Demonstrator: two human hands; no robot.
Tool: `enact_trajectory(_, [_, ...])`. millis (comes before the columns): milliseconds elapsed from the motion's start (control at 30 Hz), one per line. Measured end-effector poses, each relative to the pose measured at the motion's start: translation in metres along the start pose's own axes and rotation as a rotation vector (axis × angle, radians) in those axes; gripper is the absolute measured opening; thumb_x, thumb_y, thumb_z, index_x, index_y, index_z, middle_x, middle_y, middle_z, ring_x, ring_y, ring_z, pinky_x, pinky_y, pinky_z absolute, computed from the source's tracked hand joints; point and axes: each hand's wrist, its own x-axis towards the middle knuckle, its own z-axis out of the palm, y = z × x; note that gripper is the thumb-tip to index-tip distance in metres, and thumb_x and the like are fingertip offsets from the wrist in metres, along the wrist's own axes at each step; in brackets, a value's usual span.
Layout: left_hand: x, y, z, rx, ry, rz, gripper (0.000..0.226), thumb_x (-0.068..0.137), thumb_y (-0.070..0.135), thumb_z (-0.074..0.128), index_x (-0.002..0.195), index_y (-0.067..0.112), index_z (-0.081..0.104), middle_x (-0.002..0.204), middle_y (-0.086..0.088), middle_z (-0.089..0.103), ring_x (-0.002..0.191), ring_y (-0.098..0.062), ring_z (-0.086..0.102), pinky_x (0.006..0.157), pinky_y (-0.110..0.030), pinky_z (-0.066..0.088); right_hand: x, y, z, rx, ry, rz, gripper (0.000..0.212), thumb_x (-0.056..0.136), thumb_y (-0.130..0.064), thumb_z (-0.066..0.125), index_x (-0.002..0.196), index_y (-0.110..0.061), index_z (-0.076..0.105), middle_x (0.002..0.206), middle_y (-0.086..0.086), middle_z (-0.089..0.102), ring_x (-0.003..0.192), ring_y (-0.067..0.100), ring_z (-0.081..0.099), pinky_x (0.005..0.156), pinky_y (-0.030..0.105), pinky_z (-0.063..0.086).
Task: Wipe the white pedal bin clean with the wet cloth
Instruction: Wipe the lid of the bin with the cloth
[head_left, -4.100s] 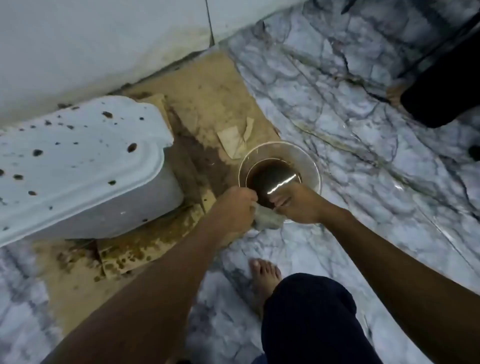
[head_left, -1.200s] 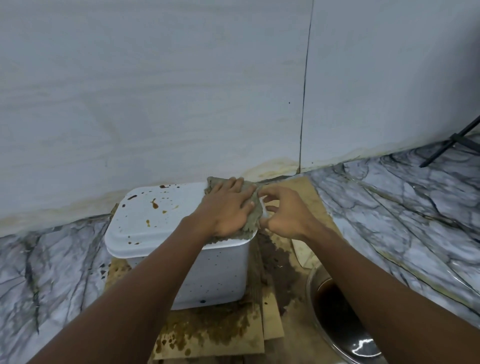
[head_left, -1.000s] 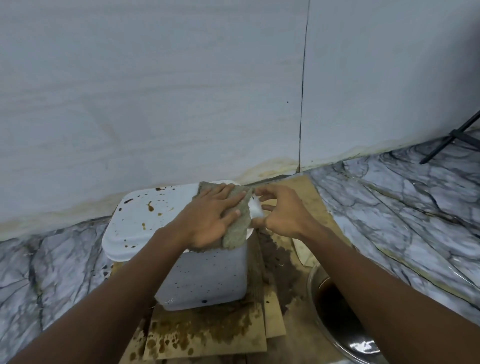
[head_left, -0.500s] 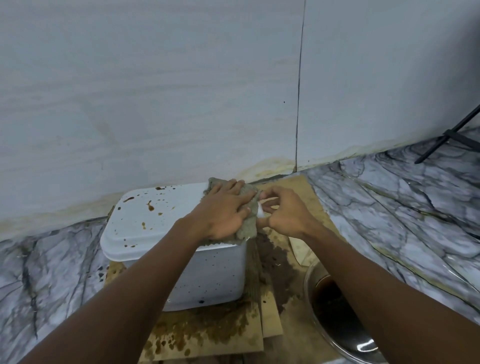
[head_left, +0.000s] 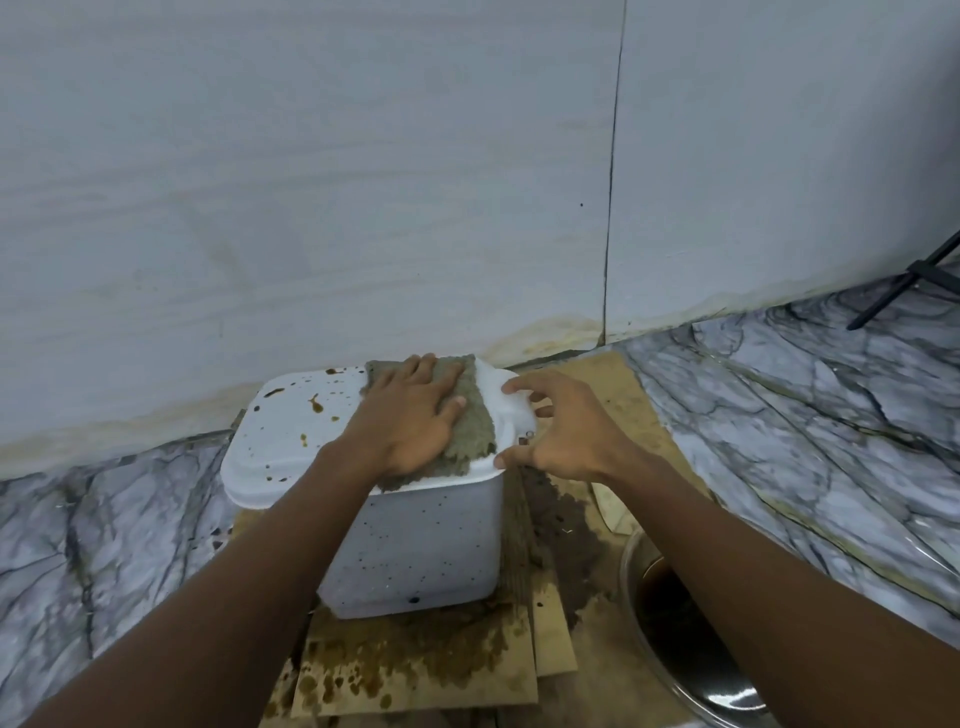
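Wiping is judged barely begun. The cloth is pressed flat on the right part of the lid by the left hand, fingers straight. The lid's right edge is clasped by the right hand. Brown spots are seen on the lid's left part and down the front of the bin, so most is left. The bin is stood on stained cardboard by the wall. A bowl of brown water is set to its right. No obstruction is seen.

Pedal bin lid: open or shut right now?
Shut. The lid sits flat on the bin body along the visible rim, no gap; the left hand presses the cloth flat on it.
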Motion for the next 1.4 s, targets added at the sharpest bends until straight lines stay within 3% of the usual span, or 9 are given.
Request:
enact_trajectory(200, [0.009, 0.036, 0.009, 0.011, -0.04, 0.164, 0.055, 0.107, 0.045, 0.022, 0.16, 0.033, 0.01, 0.169, -0.002, 0.003, 0.155, -0.019, -0.003, 0.125, -0.043, -0.003, -0.002, 0.005, -0.004, 0.081, -0.014, 0.009, 0.083, 0.063, -0.01, 0.092, 0.136, -0.012, 0.053, 0.123, -0.002, 0.058, 0.109, 0.018, 0.061, 0.077, 0.016, 0.052])
enact_trajectory(267, [0.001, 0.034, 0.009, 0.007, -0.04, 0.224, 0.055, 0.107, 0.045, 0.024, 0.159, 0.035, 0.011, 0.169, 0.0, 0.002, 0.155, -0.016, -0.005, 0.125, -0.04, -0.003, -0.002, 0.007, -0.003, 0.1, -0.001, 0.015, 0.078, 0.063, -0.008, 0.09, 0.132, -0.012, 0.054, 0.12, -0.001, 0.059, 0.105, 0.016, 0.062, 0.073, 0.016, 0.054])
enact_trajectory(367, [-0.006, 0.025, 0.003, -0.009, -0.043, 0.207, 0.055, 0.106, 0.047, 0.028, 0.158, 0.039, 0.013, 0.169, 0.004, 0.002, 0.155, -0.013, -0.004, 0.123, -0.037, -0.002, -0.001, 0.004, -0.001, 0.117, 0.002, 0.019, 0.082, 0.06, -0.013, 0.091, 0.132, -0.014, 0.051, 0.121, -0.001, 0.057, 0.106, 0.014, 0.06, 0.082, 0.025, 0.057])
enact_trajectory(500, [0.011, 0.043, 0.001, 0.052, -0.062, 0.126, 0.059, 0.105, 0.045, 0.026, 0.16, 0.035, 0.006, 0.169, -0.005, 0.001, 0.155, -0.021, -0.003, 0.124, -0.043, -0.001, 0.001, 0.001, 0.002, 0.165, 0.006, -0.035, 0.075, 0.065, -0.011, 0.09, 0.127, -0.024, 0.049, 0.116, -0.015, 0.056, 0.101, 0.009, 0.06, 0.078, 0.012, 0.052])
enact_trajectory(600, [0.021, 0.063, 0.006, 0.076, -0.087, 0.15, 0.061, 0.103, 0.043, 0.025, 0.16, 0.033, 0.006, 0.169, -0.01, -0.001, 0.155, -0.025, -0.006, 0.125, -0.047, -0.003, 0.001, 0.006, -0.003, 0.138, 0.009, -0.029, 0.083, 0.07, -0.007, 0.085, 0.141, -0.018, 0.044, 0.126, -0.011, 0.055, 0.108, 0.009, 0.059, 0.093, 0.03, 0.055])
enact_trajectory(667, [0.02, 0.063, 0.007, 0.077, -0.104, 0.21, 0.058, 0.104, 0.043, 0.028, 0.159, 0.035, 0.01, 0.169, -0.007, -0.001, 0.155, -0.023, -0.006, 0.125, -0.047, -0.005, -0.001, 0.012, -0.006, 0.103, 0.0, -0.023, 0.077, 0.069, -0.002, 0.082, 0.136, -0.018, 0.049, 0.117, -0.015, 0.057, 0.106, 0.008, 0.06, 0.096, 0.039, 0.055])
enact_trajectory(833, [-0.007, 0.024, 0.003, -0.043, 0.011, 0.291, 0.054, 0.105, 0.046, 0.037, 0.156, 0.045, 0.021, 0.168, 0.008, 0.007, 0.154, -0.011, 0.0, 0.124, -0.037, 0.0, -0.003, 0.01, -0.006, 0.051, -0.06, 0.04, 0.099, 0.055, -0.022, 0.097, 0.142, -0.022, 0.05, 0.124, -0.013, 0.052, 0.115, 0.014, 0.054, 0.095, 0.033, 0.053])
enact_trajectory(1100, [-0.053, -0.044, -0.001, -0.069, 0.006, 0.069, 0.059, 0.1, 0.065, 0.021, 0.156, 0.049, 0.01, 0.167, 0.013, 0.004, 0.154, -0.006, -0.002, 0.122, -0.031, -0.002, -0.001, -0.005, 0.005, -0.106, -0.06, -0.03, 0.097, 0.053, -0.059, 0.09, 0.139, -0.039, 0.051, 0.15, -0.009, 0.042, 0.135, 0.014, 0.042, 0.112, 0.042, 0.041])
enact_trajectory(1400, [-0.004, -0.028, -0.001, 0.021, 0.009, -0.119, 0.062, 0.104, 0.054, 0.017, 0.161, 0.03, 0.01, 0.169, -0.006, 0.005, 0.156, -0.022, 0.0, 0.126, -0.045, 0.002, 0.007, -0.02, 0.016, -0.333, -0.12, -0.119, 0.098, 0.06, -0.057, 0.088, 0.146, -0.032, 0.046, 0.157, -0.006, 0.034, 0.146, 0.017, 0.025, 0.121, 0.04, 0.023])
